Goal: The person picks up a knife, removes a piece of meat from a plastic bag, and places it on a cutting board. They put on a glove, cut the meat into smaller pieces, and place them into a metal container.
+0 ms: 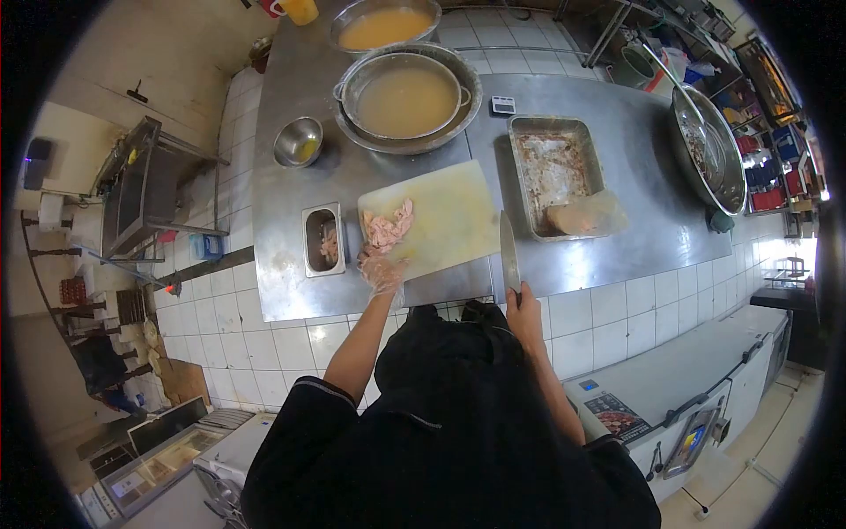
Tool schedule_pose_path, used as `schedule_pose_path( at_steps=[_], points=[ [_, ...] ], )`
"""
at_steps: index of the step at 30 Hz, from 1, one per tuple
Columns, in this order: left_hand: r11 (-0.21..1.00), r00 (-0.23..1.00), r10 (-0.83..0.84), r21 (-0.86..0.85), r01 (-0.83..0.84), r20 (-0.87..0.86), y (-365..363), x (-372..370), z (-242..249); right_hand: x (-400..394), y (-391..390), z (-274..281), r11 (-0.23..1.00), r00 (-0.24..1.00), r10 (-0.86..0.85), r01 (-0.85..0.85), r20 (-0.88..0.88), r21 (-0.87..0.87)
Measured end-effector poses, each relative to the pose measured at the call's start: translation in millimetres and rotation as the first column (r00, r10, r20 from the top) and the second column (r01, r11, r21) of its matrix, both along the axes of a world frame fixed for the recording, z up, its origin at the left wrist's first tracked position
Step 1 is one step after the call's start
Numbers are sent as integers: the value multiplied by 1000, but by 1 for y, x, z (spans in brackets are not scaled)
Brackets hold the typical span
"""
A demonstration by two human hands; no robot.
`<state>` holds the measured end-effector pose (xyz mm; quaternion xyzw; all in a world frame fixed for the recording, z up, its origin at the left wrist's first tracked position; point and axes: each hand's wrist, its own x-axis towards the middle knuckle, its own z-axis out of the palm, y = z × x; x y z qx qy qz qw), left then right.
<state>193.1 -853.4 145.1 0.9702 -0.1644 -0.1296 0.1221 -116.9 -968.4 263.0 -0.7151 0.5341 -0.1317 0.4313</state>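
A pile of pale pink meat pieces (388, 227) lies on the left part of a white cutting board (454, 207). My left hand (382, 271), in a clear plastic glove, is at the board's lower left corner, just below the meat. Its thumb and fingers are spread apart, the fingertips close to the pile. In my right hand (523, 309) is the handle of a large knife (509, 251). The blade points away from me, just right of the board. Left of the board, a small steel container (310, 264) has some meat pieces inside.
A metal tray (551, 123) with residue and a plastic bag of something pale (586, 216) sits right of the board. Behind stand large basins of cloudy liquid (405, 101), a small bowl (286, 145) and a small white device (503, 105). A big basin (731, 167) rests at the right edge.
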Motion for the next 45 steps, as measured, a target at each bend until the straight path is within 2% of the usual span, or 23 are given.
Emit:
schedule_pose_path(
  at_steps=[2, 5, 8, 11, 14, 18, 20, 23, 25, 27, 29, 34, 37, 38, 40, 44, 45],
  points=[
    [999, 1000, -17, -49, 18, 21, -3, 3, 7, 0, 0, -2, 1000, 1000, -6, 6, 4, 21],
    [999, 985, 45, 11, -43, -165, -11, 12, 41, 2, 0, -11, 1000, 1000, 4, -4, 12, 5],
    [999, 978, 28, 36, -21, -205, -10, 37, 4, 5, 1, -12, 1000, 1000, 10, -10, 24, -12],
    [990, 955, -139, -29, 136, -261, -2, 52, -24, 12, 1, -6, 1000, 999, 24, -24, 21, -9],
    [986, 940, -165, -56, 156, -299, -2, 48, -7, 17, 2, -1, 999, 999, 33, -33, 10, -5],
    [988, 958, -149, -72, 136, -243, 4, 45, -23, 20, 2, -8, 994, 999, 28, -24, 35, -106],
    [985, 972, -161, -81, 149, -173, 6, 43, -32, 22, 1, -11, 997, 998, 39, -36, 43, -64],
    [983, 967, -172, -98, 156, -189, 11, 41, -23, 22, 0, -4, 998, 999, 23, -22, 27, -51],
    [965, 922, -261, -93, 244, -287, 18, 47, -25, 18, -3, -3, 997, 1000, 9, -8, 8, -73],
    [971, 942, -204, -176, 161, -265, 31, 35, -18, 17, -4, -8, 995, 1000, 24, -24, 0, -98],
    [976, 957, -164, -177, 123, -241, 42, 37, -13, 16, -4, -9, 998, 1000, -5, 6, 16, -55],
    [978, 969, -202, -77, 192, -142, 56, 27, -20, 15, -3, -16, 999, 998, -15, 17, 55, -30],
    [959, 942, -271, -142, 245, -197, 59, 30, -19, 15, -6, -29, 998, 1000, 8, -7, 15, -63],
    [943, 941, -315, -154, 296, -123, 66, 36, -42, 15, -7, -32, 997, 1000, 2, -3, -13, -80],
    [931, 933, -346, -161, 328, -101, 65, 45, -55, 18, -6, -27, 990, 999, -2, 7, 37, -141],
    [919, 925, -339, -272, 286, -171, 55, 49, -26, 24, -10, -14, 995, 999, 17, -14, 32, -103],
    [923, 923, -344, -241, 299, -171, 53, 51, -27, 27, -10, -9, 995, 999, 16, -13, 32, -97]
  ],
)
